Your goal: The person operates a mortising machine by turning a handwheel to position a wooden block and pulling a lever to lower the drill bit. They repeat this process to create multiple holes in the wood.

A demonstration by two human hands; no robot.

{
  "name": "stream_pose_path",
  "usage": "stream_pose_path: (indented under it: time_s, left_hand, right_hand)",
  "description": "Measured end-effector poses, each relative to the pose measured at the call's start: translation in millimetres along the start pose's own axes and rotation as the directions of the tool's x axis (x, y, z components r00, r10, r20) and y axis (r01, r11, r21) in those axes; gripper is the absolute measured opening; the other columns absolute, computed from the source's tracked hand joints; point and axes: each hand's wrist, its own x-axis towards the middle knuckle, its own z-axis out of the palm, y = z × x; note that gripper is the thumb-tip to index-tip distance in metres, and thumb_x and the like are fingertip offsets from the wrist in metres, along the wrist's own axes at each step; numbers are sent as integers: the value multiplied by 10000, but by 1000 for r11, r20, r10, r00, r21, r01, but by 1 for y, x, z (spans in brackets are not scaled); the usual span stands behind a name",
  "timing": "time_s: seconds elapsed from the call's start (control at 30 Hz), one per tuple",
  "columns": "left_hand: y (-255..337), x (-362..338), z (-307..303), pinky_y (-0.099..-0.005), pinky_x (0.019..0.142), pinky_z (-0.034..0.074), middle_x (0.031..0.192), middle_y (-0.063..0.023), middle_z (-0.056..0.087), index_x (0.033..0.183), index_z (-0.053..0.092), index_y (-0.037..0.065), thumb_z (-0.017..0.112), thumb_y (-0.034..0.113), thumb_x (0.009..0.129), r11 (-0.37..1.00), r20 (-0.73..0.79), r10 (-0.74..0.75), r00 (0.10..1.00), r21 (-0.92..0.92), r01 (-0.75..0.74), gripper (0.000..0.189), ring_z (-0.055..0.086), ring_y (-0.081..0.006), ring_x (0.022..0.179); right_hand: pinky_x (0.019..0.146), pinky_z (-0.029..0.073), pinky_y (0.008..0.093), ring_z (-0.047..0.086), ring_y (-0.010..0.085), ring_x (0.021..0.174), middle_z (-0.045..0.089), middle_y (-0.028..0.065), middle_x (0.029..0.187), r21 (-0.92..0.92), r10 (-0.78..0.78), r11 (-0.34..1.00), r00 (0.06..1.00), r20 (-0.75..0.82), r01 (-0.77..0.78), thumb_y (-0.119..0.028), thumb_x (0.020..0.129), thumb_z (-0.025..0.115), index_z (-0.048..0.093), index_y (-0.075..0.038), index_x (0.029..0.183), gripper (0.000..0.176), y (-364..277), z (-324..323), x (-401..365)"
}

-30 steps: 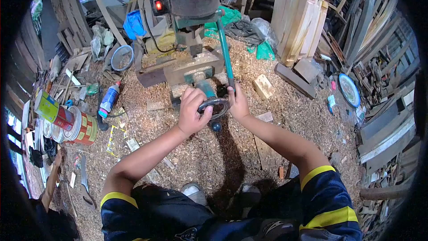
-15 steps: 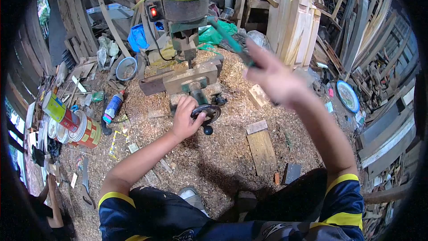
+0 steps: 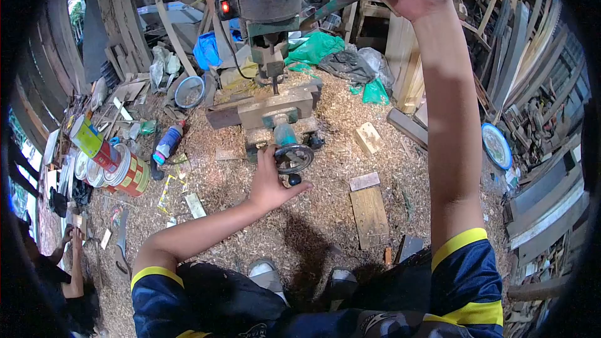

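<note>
My left hand (image 3: 270,186) is at the black handwheel (image 3: 305,164) of a vise, fingers curled on its left rim and thumb stretched out below the wheel's black knob (image 3: 294,179). High at the upper right, my right hand (image 3: 432,0) grips the black end of a long lever (image 3: 338,6) that runs to the green head of a drilling machine (image 3: 266,0). A pale wood block (image 3: 256,116) is clamped in the vise, and the machine's bit (image 3: 275,85) points down at its upper side. A red switch (image 3: 225,6) glows on the machine.
Wood shavings cover the floor. A small wood block (image 3: 368,138) and a flat board (image 3: 369,216) lie to the right. Buckets (image 3: 128,175), a spray bottle (image 3: 169,142) and a handsaw (image 3: 121,244) are leftward. Another person (image 3: 59,281) works at lower left.
My right hand has moved up and to the right, and the lever's outer end has risen. On the handwheel, my left hand has shifted, its thumb now off the rim. The view has shifted slightly.
</note>
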Motion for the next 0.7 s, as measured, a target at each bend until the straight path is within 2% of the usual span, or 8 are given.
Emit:
stream_pose_path:
  time_s: [0.17,0.23,0.33,0.43,0.53,0.63,0.7]
  left_hand:
    - [-4,0,6,-474,1042,492,1293,-269,383,1494,203,-95,850,427,791,1000,-2,-28,1000,5,28,1089,531,-420,1206]
    - [-11,0,14,-475,1040,488,1282,-278,371,1488,191,-112,805,353,805,999,-45,18,999,-42,-20,1029,527,-428,1182]
    - [-19,-1,16,-482,1030,486,1266,-286,368,1476,194,-135,785,324,807,998,-60,57,997,-19,-58,1003,519,-439,1157]
    - [-20,0,7,-487,1019,487,1259,-288,372,1464,208,-148,767,316,817,997,22,14,1000,-71,-12,973,515,-440,1146]
    - [-16,0,3,-484,1016,489,1253,-285,378,1461,223,-145,769,334,821,1000,23,26,999,1,-26,968,514,-433,1139]
    - [-14,1,1,-485,1021,485,1251,-282,383,1463,224,-139,785,370,824,997,13,59,998,-44,-58,992,516,-429,1137]
    - [-14,0,1,-480,1013,484,1248,-280,391,1461,240,-135,783,393,834,996,0,67,998,-60,-67,984,519,-424,1130]
  right_hand:
    - [526,495,342,493,209,408,460,51,462,1,17,1000,999,-46,-17,-495,1072,410,453,-136,531,651,-1,4,-3]
    - [520,489,338,491,207,409,458,48,463,-5,21,1000,997,-74,-22,-490,1068,419,450,-136,532,643,0,4,-4]
    - [513,482,331,489,203,411,457,46,463,-5,-1,1000,999,-54,1,-493,1063,428,447,-138,534,636,1,2,-3]
    - [511,479,329,485,196,413,455,42,463,-9,-2,1000,999,-54,1,-493,1061,432,442,-140,537,631,1,1,-3]
    - [510,477,329,486,193,415,457,40,464,-13,-18,1000,998,-63,17,-491,1061,433,441,-141,539,627,2,1,-3]
    - [522,479,321,487,190,415,457,39,464,-20,-7,1000,1000,-28,7,-502,1064,416,448,-134,543,639,0,1,-2]
    - [540,482,325,494,200,416,460,44,465,-99,38,995,998,41,-34,-505,1075,375,438,-129,529,666,-2,1,-3]
